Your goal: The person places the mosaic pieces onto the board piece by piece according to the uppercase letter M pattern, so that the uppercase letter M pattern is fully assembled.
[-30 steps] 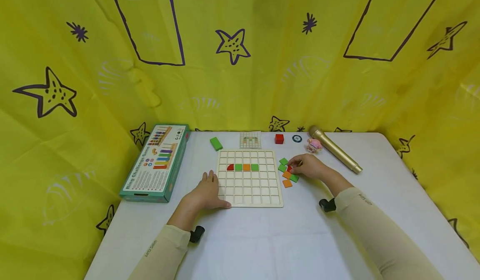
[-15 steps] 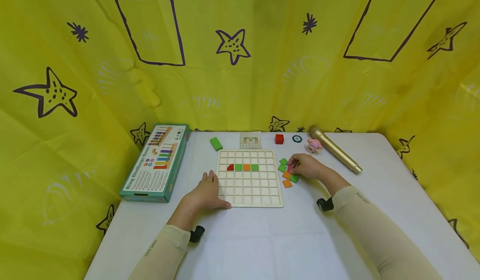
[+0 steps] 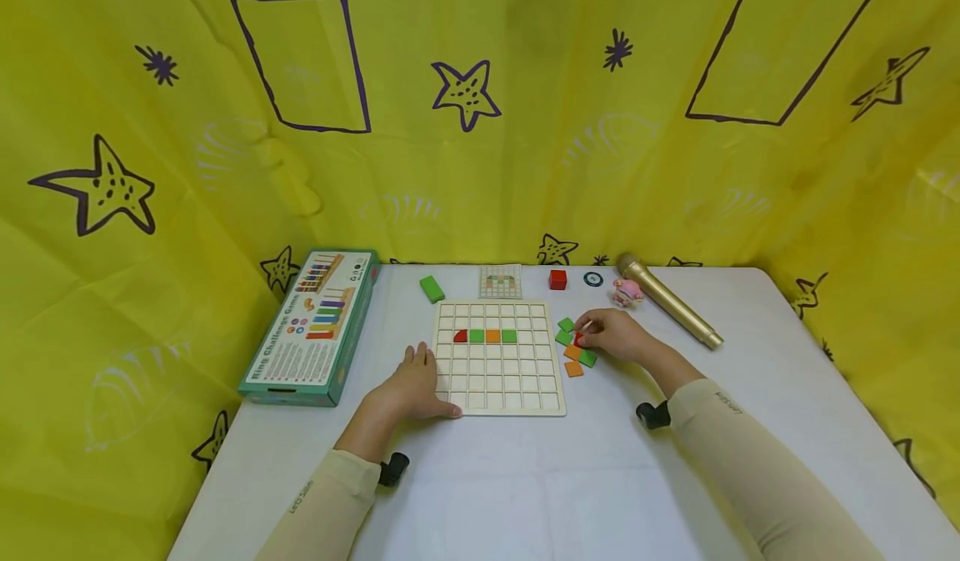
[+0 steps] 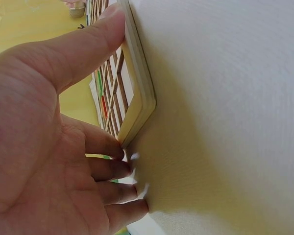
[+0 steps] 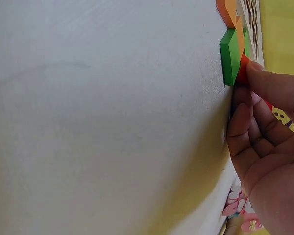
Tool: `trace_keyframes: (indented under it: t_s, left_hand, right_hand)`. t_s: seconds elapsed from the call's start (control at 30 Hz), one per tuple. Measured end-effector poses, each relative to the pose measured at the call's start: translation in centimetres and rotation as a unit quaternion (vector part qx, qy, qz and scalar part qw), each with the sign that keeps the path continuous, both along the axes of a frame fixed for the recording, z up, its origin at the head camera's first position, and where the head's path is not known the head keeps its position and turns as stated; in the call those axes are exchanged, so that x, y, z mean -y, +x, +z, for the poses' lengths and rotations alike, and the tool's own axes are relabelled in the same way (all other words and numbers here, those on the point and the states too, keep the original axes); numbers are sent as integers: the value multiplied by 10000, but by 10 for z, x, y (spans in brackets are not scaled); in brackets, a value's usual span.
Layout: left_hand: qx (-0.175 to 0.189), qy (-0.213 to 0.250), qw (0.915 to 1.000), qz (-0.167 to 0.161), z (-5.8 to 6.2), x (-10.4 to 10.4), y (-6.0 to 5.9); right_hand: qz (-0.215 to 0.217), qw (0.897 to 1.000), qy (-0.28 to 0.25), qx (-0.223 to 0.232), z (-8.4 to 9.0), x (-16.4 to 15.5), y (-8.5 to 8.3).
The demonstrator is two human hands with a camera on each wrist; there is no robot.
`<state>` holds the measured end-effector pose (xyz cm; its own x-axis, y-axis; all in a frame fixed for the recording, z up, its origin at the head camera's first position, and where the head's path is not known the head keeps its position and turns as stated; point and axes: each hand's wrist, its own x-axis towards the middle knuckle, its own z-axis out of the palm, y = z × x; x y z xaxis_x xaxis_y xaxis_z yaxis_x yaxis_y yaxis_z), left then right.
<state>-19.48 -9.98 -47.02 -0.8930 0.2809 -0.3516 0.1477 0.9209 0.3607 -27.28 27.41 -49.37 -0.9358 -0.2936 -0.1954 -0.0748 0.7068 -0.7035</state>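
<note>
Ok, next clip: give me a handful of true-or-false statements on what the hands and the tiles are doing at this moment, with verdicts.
1. The left hand rests against the near left corner of the grid board. True.
2. The right hand pinches a red tile in the loose pile beside the board. True.
3. The board holds six tiles. False: one row holds four, a red piece, green, orange and green.
4. The gold microphone lies to the left of the board. False: it lies at the right rear of the table; the game box is on the left.
5. A red cube sits behind the board. True.
</note>
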Motion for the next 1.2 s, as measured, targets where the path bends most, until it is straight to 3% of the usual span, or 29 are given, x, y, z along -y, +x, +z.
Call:
trace_keyframes:
  t_s: [1.2]
  left_hand:
    - [-110, -64, 9998, -146, -5, 2, -2]
  right_hand:
    - [235, 9995, 105, -189, 25, 25, -17]
